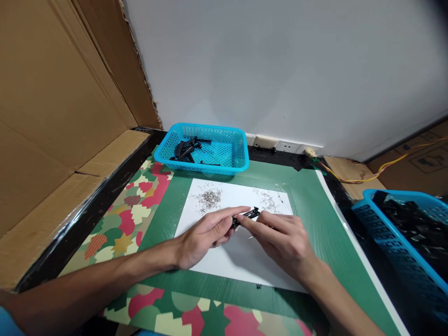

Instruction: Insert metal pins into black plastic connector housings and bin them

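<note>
A small, long black plastic part (250, 214) is between my two hands, above a white sheet of paper (224, 261). My left hand (210, 228) grips its near end, thumb bent and index finger stretched along it. From the other side, the closed fingers of my right hand (283, 235) pinch at the same part. A thin metal tip (250, 237) pokes out below my right fingers; the rest of it is hidden. On the paper lie a dense pile of tiny metal pieces (212, 199) and, farther right, a looser scatter of small metal pieces (269, 201).
A blue plastic basket (224, 171) with several black parts (187, 149) stands against the wall. Another blue basket (388, 228), full of black parts, is at the right. Cardboard (63, 93) walls off the left. Sockets and a yellow cable (378, 175) run along the back.
</note>
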A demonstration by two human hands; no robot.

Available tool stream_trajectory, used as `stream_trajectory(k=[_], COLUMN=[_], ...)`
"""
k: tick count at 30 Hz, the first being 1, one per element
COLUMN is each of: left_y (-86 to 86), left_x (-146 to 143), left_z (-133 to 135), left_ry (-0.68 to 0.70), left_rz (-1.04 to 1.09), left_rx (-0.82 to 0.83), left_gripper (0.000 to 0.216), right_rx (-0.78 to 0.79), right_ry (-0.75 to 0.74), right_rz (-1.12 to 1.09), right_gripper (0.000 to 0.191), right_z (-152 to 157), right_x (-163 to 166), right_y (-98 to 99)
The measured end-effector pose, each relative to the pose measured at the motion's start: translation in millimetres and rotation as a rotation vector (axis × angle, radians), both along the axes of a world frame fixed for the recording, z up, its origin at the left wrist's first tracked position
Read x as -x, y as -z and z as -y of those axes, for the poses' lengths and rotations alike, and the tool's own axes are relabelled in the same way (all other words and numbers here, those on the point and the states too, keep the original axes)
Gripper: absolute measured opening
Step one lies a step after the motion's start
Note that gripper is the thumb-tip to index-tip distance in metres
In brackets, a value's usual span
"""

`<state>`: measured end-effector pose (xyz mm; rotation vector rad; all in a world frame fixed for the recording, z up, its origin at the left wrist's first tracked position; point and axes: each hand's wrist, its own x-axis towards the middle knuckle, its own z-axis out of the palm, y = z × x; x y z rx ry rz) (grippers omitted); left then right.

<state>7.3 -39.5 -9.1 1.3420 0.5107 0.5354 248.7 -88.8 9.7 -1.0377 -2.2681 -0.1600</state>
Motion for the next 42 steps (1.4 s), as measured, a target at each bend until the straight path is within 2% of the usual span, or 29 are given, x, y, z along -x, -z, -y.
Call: stream_trajectory(k=[3, 5, 7, 9, 11, 14, 16, 18, 26, 29, 32, 34, 37, 42], left_y=[-5.9, -7.0, -5.2, -1.7, 1.4, 3.6, 4.0, 4.5, 10.2, 9.9, 9.3, 9.3, 9.7, 11.7], left_x=[-1.2, -1.6, -1.6, -1.3, -0.7, 0.3, 0.8, 1.3, 1.8, 2.1, 2.5, 2.5, 2.4, 1.9], left_z=[-0.5, -0.9, -1.1, -1.4, -1.8, -2.5, -2.7, -2.6, -2.4, -2.9, -3.3, -3.5, -3.3, -2.9], left_ry=[-0.177, -0.286, -0.369, -0.421, -0.441, -0.440, -0.433, -0.427, -0.389, -0.370, -0.348, -0.336, -0.329, -0.332], left_rz=[-0.097, -0.168, -0.222, -0.267, -0.301, -0.329, -0.344, -0.364, -0.385, -0.371, -0.369, -0.368, -0.363, -0.354], left_rx=[-0.318, -0.497, -0.592, -0.652, -0.723, -0.819, -0.856, -0.865, -0.948, -0.981, -0.998, -1.003, -1.011, -1.046], left_gripper=[0.051, 0.053, 0.054, 0.037, 0.019, 0.012, 0.011, 0.011, 0.008, 0.007, 0.004, 0.005, 0.006, 0.008], right_rx=[0.003, 0.028, 0.072, 0.132, 0.216, 0.399, 0.483, 0.497, 0.285, 0.250, 0.373, 0.499, 0.596, 0.628], right_ry=[0.005, -0.001, -0.018, -0.031, -0.035, -0.031, -0.019, -0.001, 0.070, 0.115, 0.187, 0.195, 0.179, 0.182], right_rz=[-0.018, -0.045, -0.068, -0.076, -0.076, -0.091, -0.112, -0.138, -0.097, -0.308, -0.618, -0.729, -0.789, -0.843], right_gripper=[0.029, 0.026, 0.026, 0.027, 0.027, 0.023, 0.022, 0.024, 0.030, 0.018, 0.005, 0.004, 0.010, 0.012], right_z=[-1.8, -3.4, -4.9, -6.2, -7.1, -7.7, -8.0, -8.7, -10.0, -5.7, -2.1, -1.4, -2.0, -2.3], right_x=[-2.6, -4.2, -5.5, -6.5, -7.2, -8.1, -9.1, -10.8, -15.2, -4.1, 14.9, 26.6, 36.3, 37.4], right_y=[0.4, 2.9, 7.0, 11.0, 12.4, 6.7, -0.5, -6.4, -2.5, -2.5, -2.8, -2.3, -0.4, 2.5])
